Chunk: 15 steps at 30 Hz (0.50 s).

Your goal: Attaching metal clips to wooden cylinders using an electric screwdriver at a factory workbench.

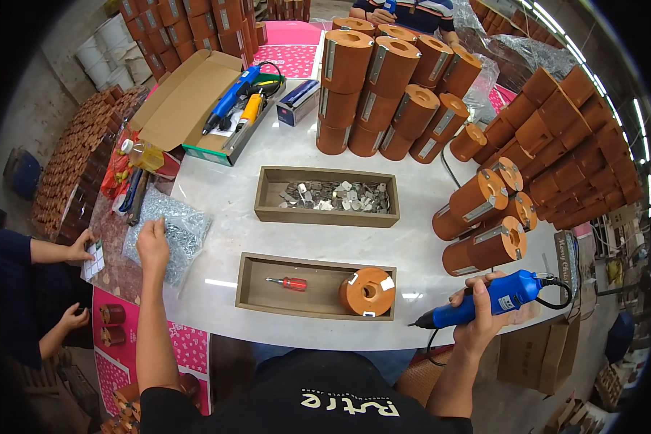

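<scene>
My right hand (477, 315) grips a blue electric screwdriver (495, 298) with a black cord, held over the table's front right edge, tip pointing left. My left hand (152, 244) reaches out to the left and rests on a clear plastic bag of small metal screws (181, 230). Between the hands a shallow wooden tray (267, 295) holds an orange cylindrical block (367, 291) with metal inserts and a small red-handled screwdriver (288, 283).
A second wooden tray (267, 210) holds several small metal plates. Orange cylinders are stacked at the back (383, 87) and right (484, 217). An open cardboard box (195, 101) holds more blue and orange power tools. Another person's hands (79, 249) work at the left.
</scene>
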Each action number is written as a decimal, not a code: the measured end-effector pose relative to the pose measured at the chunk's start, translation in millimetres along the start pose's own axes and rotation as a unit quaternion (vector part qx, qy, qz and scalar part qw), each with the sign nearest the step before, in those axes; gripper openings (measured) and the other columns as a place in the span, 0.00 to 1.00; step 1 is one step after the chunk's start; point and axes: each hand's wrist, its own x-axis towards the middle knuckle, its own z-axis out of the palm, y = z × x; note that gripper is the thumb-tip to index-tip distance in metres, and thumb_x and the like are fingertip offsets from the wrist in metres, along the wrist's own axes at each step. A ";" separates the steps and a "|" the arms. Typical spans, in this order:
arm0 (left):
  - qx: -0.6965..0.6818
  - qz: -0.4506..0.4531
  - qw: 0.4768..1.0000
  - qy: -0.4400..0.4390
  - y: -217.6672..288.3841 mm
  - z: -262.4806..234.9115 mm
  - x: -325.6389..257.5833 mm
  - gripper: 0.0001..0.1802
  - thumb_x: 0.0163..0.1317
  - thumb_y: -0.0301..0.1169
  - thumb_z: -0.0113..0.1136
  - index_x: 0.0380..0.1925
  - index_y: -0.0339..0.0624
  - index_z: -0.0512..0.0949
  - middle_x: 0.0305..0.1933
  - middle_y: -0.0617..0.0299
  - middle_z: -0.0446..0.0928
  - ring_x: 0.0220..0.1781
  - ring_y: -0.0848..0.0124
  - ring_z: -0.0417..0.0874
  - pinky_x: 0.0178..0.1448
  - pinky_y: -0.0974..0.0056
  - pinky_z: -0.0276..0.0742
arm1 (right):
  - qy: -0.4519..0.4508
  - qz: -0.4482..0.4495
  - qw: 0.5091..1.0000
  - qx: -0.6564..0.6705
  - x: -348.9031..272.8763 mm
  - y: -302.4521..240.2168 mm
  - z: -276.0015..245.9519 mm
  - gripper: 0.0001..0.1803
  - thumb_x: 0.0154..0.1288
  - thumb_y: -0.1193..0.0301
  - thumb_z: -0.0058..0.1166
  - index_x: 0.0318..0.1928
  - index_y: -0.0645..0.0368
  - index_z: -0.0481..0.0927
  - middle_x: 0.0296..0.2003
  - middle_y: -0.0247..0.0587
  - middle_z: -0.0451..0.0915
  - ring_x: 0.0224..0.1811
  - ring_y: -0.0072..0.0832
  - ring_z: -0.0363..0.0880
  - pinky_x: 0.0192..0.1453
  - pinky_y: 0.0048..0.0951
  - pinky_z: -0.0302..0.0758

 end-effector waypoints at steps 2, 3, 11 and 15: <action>-0.013 0.022 1.000 0.007 -10.7 3.6 2.2 0.22 0.71 0.43 0.53 0.28 0.33 0.75 0.24 0.52 0.77 0.28 0.61 0.77 0.34 0.57 0.70 | -0.014 -0.006 1.000 0.003 3.4 0.7 5.5 0.16 0.60 0.77 0.60 0.47 0.60 0.70 0.31 0.46 0.77 0.21 0.29 0.77 0.28 0.28 0.77; -0.019 0.034 0.999 0.011 -11.5 3.9 2.6 0.22 0.72 0.44 0.53 0.28 0.34 0.75 0.22 0.57 0.75 0.26 0.66 0.76 0.30 0.60 0.69 | -0.020 -0.010 1.000 0.005 5.5 0.8 7.7 0.16 0.61 0.77 0.59 0.47 0.60 0.70 0.31 0.46 0.77 0.21 0.29 0.77 0.28 0.29 0.77; -0.691 -0.344 0.602 -0.205 31.0 -11.1 6.0 0.22 0.73 0.48 0.51 0.23 0.50 0.65 0.19 0.71 0.57 0.15 0.80 0.57 0.13 0.75 0.50 | -0.070 -0.180 0.959 0.206 75.4 8.8 85.9 0.16 0.64 0.76 0.55 0.50 0.58 0.68 0.34 0.46 0.79 0.26 0.33 0.79 0.34 0.36 0.79; -0.745 -0.323 0.554 -0.184 50.6 7.1 -3.5 0.24 0.72 0.50 0.50 0.22 0.50 0.62 0.19 0.71 0.55 0.15 0.79 0.56 0.13 0.74 0.49 | -0.061 -0.161 0.960 0.223 105.8 34.2 146.9 0.16 0.61 0.79 0.59 0.48 0.60 0.69 0.33 0.46 0.80 0.26 0.33 0.80 0.35 0.38 0.80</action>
